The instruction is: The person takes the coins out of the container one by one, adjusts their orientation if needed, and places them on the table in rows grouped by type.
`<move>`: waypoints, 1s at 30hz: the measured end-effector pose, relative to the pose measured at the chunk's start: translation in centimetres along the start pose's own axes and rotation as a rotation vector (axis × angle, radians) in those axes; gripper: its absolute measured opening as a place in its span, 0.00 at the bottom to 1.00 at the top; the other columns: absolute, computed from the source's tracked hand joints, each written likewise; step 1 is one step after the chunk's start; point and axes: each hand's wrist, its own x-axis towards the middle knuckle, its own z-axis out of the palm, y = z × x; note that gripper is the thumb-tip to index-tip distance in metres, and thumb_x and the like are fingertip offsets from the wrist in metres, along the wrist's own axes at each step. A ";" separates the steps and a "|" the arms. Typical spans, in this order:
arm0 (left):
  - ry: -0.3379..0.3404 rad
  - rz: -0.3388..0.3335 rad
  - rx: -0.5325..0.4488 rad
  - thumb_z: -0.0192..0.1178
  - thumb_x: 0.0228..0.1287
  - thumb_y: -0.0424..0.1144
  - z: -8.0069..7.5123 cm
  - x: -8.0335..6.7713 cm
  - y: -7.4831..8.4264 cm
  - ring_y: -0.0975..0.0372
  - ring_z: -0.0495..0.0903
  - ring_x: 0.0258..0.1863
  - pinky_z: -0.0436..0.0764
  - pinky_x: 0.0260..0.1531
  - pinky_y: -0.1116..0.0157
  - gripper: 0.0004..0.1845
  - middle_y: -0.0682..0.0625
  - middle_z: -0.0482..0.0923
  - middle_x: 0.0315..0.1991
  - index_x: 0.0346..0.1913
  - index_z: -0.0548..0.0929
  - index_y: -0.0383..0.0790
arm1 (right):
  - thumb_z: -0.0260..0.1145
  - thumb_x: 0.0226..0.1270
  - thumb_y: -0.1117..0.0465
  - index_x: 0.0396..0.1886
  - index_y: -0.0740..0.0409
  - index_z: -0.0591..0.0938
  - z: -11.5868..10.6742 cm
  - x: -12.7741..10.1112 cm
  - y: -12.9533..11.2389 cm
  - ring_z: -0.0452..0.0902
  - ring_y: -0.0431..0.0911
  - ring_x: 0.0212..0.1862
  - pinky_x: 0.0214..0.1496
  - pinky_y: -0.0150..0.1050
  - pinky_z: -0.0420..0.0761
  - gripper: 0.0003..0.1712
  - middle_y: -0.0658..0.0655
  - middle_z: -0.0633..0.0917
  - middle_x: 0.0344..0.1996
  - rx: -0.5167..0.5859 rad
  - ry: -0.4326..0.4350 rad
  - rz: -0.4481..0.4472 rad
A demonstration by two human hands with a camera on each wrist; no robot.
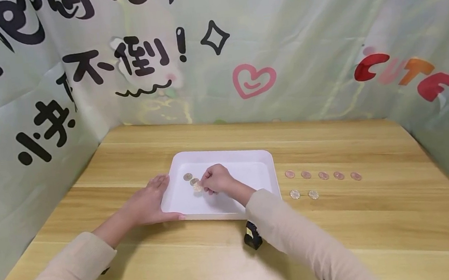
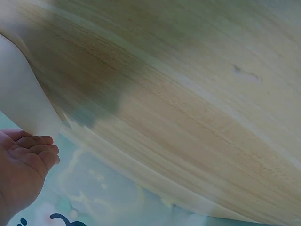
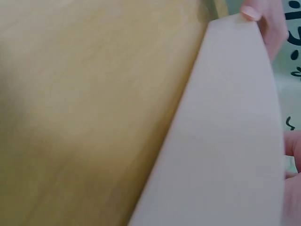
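The white tray (image 1: 248, 169) lies on the wooden table. My left hand (image 1: 151, 200) rests against the tray's left side, fingers fairly straight and the thumb along the front rim. In the left wrist view, the left hand (image 2: 26, 169) touches the tray's outer wall (image 2: 23, 89). Over the tray's left half, my right hand (image 1: 216, 179) has its thumb and fingertips together at a pale silvery coin (image 1: 197, 188), which it seems to pinch. Two darker coins lie just beyond it, one farther away (image 1: 187, 177) and one closer (image 1: 193, 181).
Right of the tray is a row of several copper-pink coins (image 1: 323, 176). Nearer than that row lie two silvery coins, one left (image 1: 295, 194) and one right (image 1: 313, 194). A printed cloth (image 1: 300, 34) hangs behind the wooden table (image 1: 383, 223) and along its sides.
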 end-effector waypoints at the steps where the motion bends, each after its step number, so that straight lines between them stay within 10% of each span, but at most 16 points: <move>1: -0.002 -0.001 0.002 0.62 0.43 0.68 0.0 0.0 0.0 0.37 0.59 0.66 0.68 0.59 0.45 0.60 0.28 0.60 0.65 0.65 0.58 0.19 | 0.63 0.61 0.66 0.24 0.64 0.77 -0.3 -0.2 0.1 0.68 0.37 0.15 0.16 0.25 0.68 0.08 0.50 0.75 0.13 0.022 0.003 0.011; 30: -0.011 -0.023 -0.014 0.62 0.43 0.69 0.1 0.0 0.1 0.37 0.58 0.66 0.68 0.58 0.44 0.61 0.29 0.58 0.67 0.66 0.56 0.20 | 0.58 0.65 0.64 0.31 0.64 0.75 -9.8 -5.6 4.7 0.66 0.38 0.20 0.23 0.27 0.69 0.06 0.50 0.74 0.18 0.196 0.014 0.053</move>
